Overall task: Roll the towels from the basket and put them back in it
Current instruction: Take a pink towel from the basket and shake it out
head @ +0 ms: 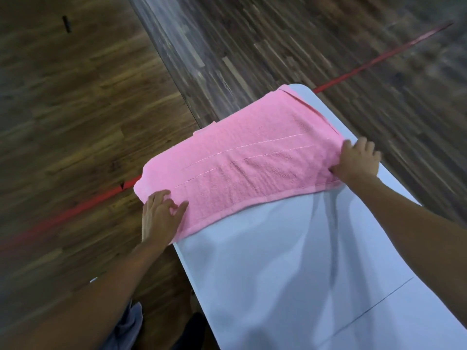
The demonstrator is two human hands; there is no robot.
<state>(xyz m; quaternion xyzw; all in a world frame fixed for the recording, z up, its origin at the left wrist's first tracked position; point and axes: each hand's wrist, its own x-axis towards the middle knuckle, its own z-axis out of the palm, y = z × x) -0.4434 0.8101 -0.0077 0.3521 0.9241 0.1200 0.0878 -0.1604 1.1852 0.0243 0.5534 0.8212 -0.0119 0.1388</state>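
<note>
Right hand point(358, 160): my fingers point(350, 146) and thumb pinch the right end of the folded pink terry-cloth towel point(252, 160). Left hand point(160, 215): fingers bent on its near-left corner; grasping or only pressing, I cannot tell. Towel: flat across the far end of the white rectangular table point(290, 261), left end overhanging. Around: brown wood-plank floor point(63, 109), red floor line point(379, 59).

White table point(278, 274), dark wood plank floor point(63, 109) all round it, red line point(379, 60) crossing the floor under the table
</note>
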